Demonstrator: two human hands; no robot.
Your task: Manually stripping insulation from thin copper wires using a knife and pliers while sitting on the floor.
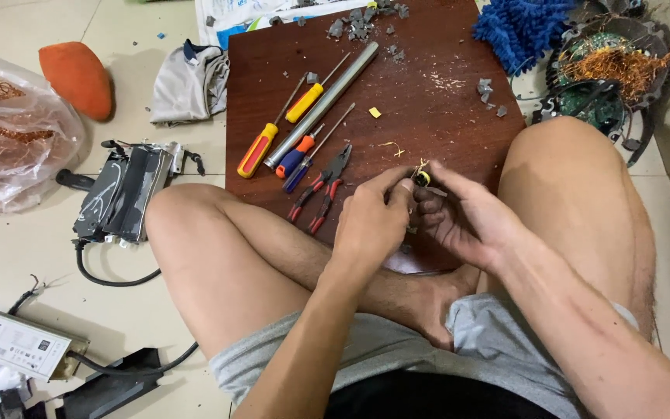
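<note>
Copper strands, thin and yellowish, stuck out of the small dark component (422,178) that we held at the centre of the frame, just above the near edge of the brown wooden board (443,93). Our left hand (371,219) had its fingers curled nearly closed, thumb and forefinger pinched on the piece, while our right hand (459,217) met it from the other side, fingertips closed on the same piece; which hand carried more of the grip we could not tell. We held it up over our crossed legs, probably so that loose bits would fall onto the board.

Left of the hands, red-handled pliers (321,190) lay on the board, with a blue-handled screwdriver (304,159), a metal bar (321,105) and two yellow-and-orange screwdrivers (273,132) beyond them, all within easy reach. Grey rubble (362,23) lay along the board's top edge.

At the far left, a clear plastic bag (9,147) held tangled copper wire. In the upper right, a round dark housing (610,74) held a green circuit board and a clump of copper wire.
</note>
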